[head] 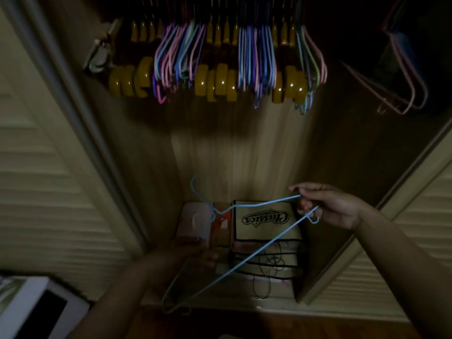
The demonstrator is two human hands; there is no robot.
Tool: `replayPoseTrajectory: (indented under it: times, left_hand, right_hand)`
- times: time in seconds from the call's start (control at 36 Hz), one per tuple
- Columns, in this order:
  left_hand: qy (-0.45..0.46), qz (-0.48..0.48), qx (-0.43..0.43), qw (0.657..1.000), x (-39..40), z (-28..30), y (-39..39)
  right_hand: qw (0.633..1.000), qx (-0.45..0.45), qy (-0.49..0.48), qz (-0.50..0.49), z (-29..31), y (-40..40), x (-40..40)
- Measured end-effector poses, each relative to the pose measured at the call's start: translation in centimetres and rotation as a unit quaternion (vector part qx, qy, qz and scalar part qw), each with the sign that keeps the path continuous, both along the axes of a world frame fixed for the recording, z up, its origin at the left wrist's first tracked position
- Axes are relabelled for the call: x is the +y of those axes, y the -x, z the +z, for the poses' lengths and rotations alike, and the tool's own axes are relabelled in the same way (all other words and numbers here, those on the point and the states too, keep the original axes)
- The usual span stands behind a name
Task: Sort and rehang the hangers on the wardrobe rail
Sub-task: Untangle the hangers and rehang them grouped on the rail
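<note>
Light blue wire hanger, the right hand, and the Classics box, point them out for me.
light blue wire hanger (pixel 249 259), head view, on its long straight bar.
right hand (pixel 327 206), head view, on its back.
Classics box (pixel 265 227), head view, on its printed face.

Dim shot, the wardrobe's upper right corner nearly black. Small glints sit on the glossy yellow hangers (pixel 215 81) up top; the back panel (pixel 232 152) catches a soft patch of light. The left hand (pixel 186 253) is smeared with blur and deep in shadow. Louvred doors (pixel 49 204) bend outward at the wide-angle edges.
</note>
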State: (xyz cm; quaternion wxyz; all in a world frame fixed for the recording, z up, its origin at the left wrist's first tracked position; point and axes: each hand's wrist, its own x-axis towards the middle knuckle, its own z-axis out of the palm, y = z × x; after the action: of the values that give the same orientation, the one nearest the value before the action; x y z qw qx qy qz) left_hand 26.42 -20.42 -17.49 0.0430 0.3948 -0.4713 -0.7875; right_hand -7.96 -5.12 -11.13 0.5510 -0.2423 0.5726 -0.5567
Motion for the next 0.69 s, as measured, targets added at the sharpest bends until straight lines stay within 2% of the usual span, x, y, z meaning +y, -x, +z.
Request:
replayPoseTrajectory:
  times: [0.11,0.17,0.19,0.25,0.28,0.36,0.44,0.53,0.61,0.69]
  left_hand:
    - [-0.111,-0.035,0.110,0.987,-0.1,0.8,-2.2]
    - [-0.132,-0.048,0.156,0.978,0.1,0.7,-2.5]
    - [-0.146,-0.045,0.174,0.973,0.3,0.8,-2.4]
    - [-0.159,-0.030,0.179,0.970,0.6,0.8,-1.9]
    - [-0.135,-0.024,0.161,0.977,0.6,0.7,-1.5]
    - [-0.089,0.033,0.112,0.989,0.3,-0.1,-0.1]
    - [-0.061,0.051,0.095,0.992,0.3,-0.5,2.0]
    - [-0.002,0.067,0.072,0.995,0.8,-1.0,4.3]
    - [0.017,0.082,0.093,0.992,1.3,-1.4,6.6]
    - [0.041,0.114,0.103,0.987,1.8,-1.0,8.4]
  right_hand:
    - [0.997,-0.046,-0.018,-0.052,-2.3,-0.2,-0.9]
    - [0.994,-0.023,-0.049,-0.093,-3.3,-1.0,-1.6]
    - [0.989,0.041,-0.084,-0.111,-3.7,-1.6,-2.0]
    - [0.954,0.216,-0.166,-0.127,-4.2,-3.2,-2.7]
    - [0.941,0.257,-0.178,-0.126,-4.6,-4.1,-2.9]
    - [0.964,0.196,-0.157,-0.093,-5.0,-7.7,-2.8]
    - [0.987,0.086,-0.136,0.018,-5.0,-11.6,-2.4]
    - [0.988,0.013,-0.113,0.107,-5.8,-14.2,-2.7]
    - [0.986,-0.006,-0.093,0.137,-5.6,-15.2,-2.5]
    - [0.987,0.017,-0.105,0.118,-4.9,-14.6,-1.5]
